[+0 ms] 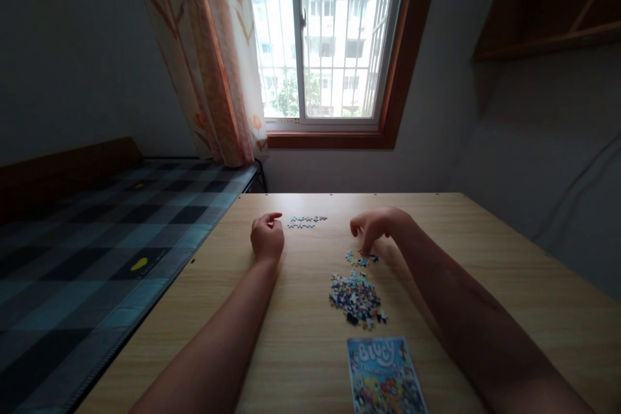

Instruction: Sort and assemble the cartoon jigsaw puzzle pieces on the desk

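Note:
My left hand (267, 237) rests on the table at the left, loosely curled, with one finger stretched toward the joined puzzle pieces (303, 226). Nothing shows in it. Those pieces lie in two short rows just to its right. Over a small group of loose puzzle pieces (356, 259), my right hand (381, 225) is bent downward, its fingers apart. One fingertip reaches the pieces at the back of this group; I see nothing held. Nearer to me lies a larger heap of loose puzzle pieces (356, 297).
A blue puzzle box or picture sheet marked "Bluey" (385, 375) lies at the front of the wooden table (295, 310). To the left is a bed with a checked cover (145, 233). A curtain (218, 58) hangs beside the window (334, 39) behind the table.

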`<move>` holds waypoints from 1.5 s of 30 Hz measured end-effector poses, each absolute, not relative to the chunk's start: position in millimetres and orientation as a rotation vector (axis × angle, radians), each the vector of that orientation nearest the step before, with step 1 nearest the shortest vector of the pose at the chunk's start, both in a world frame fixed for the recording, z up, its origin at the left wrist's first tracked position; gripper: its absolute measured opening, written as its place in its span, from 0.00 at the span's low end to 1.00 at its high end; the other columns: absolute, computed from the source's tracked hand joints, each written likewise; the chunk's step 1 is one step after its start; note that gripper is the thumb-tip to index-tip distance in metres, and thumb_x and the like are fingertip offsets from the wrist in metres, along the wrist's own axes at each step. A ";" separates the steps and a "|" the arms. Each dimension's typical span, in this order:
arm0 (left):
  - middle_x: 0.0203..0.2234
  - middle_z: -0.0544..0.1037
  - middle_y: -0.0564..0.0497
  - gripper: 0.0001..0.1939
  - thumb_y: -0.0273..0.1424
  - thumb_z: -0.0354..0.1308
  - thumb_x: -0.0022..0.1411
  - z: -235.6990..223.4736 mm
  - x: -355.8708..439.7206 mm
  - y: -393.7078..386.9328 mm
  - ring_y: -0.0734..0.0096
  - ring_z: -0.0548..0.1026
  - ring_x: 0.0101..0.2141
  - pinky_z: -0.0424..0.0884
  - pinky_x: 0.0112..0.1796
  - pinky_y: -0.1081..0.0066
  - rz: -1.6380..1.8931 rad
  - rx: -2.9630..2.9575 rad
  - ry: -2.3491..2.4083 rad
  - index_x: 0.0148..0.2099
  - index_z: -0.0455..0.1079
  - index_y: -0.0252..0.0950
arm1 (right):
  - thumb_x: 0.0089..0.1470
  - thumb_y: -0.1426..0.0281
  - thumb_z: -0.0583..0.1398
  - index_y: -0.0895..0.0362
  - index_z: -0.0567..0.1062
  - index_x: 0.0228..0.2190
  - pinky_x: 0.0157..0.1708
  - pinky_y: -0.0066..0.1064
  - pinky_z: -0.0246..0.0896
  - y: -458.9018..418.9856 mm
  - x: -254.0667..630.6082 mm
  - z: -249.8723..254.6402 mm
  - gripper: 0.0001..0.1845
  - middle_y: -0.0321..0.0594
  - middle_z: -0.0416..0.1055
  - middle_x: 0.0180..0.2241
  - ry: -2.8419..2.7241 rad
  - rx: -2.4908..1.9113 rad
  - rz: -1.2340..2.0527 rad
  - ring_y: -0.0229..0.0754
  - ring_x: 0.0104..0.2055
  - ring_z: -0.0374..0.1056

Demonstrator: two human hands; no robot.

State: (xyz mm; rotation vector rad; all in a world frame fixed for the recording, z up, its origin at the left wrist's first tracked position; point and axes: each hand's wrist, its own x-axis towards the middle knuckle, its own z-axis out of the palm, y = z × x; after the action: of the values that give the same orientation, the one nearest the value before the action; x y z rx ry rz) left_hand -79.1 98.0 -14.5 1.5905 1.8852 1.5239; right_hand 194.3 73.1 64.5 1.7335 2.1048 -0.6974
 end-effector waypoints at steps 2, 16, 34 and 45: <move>0.37 0.75 0.48 0.15 0.26 0.51 0.57 -14.4 -79.3 98.2 0.69 0.73 0.33 0.70 0.46 0.66 1.531 1.592 1.884 0.40 0.79 0.38 | 0.29 0.61 0.74 0.48 0.70 0.54 0.42 0.39 0.68 72.8 192.6 63.3 0.47 0.44 0.71 0.53 2.086 1.732 -0.697 0.56 0.49 0.70; 0.37 0.76 0.48 0.15 0.27 0.51 0.56 -18.1 -80.4 102.0 0.69 0.73 0.32 0.70 0.46 0.66 1.529 1.612 1.888 0.39 0.79 0.38 | 0.26 0.60 0.76 0.47 0.51 0.67 0.59 0.43 0.56 73.9 183.9 59.0 0.69 0.48 0.56 0.66 2.194 1.719 -0.697 0.58 0.64 0.57; 0.37 0.75 0.47 0.15 0.26 0.51 0.56 -15.7 -79.6 101.2 0.69 0.73 0.32 0.70 0.46 0.66 1.495 1.606 1.897 0.40 0.79 0.37 | 0.33 0.59 0.73 0.47 0.51 0.67 0.57 0.43 0.58 72.4 175.6 54.3 0.63 0.48 0.59 0.64 2.201 1.682 -0.605 0.58 0.63 0.59; 0.37 0.76 0.48 0.15 0.27 0.52 0.56 -16.9 -79.7 101.7 0.68 0.73 0.33 0.70 0.47 0.66 1.507 1.620 1.898 0.39 0.79 0.38 | 0.40 0.58 0.70 0.50 0.59 0.64 0.55 0.38 0.60 86.8 196.1 48.8 0.51 0.45 0.70 0.56 2.290 1.762 -0.600 0.54 0.58 0.66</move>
State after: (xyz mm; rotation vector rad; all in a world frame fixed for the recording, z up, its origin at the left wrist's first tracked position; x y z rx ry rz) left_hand -79.7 101.7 -16.9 1.6202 1.8983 1.5069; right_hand 196.1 86.8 48.8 1.7624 2.2902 -0.6004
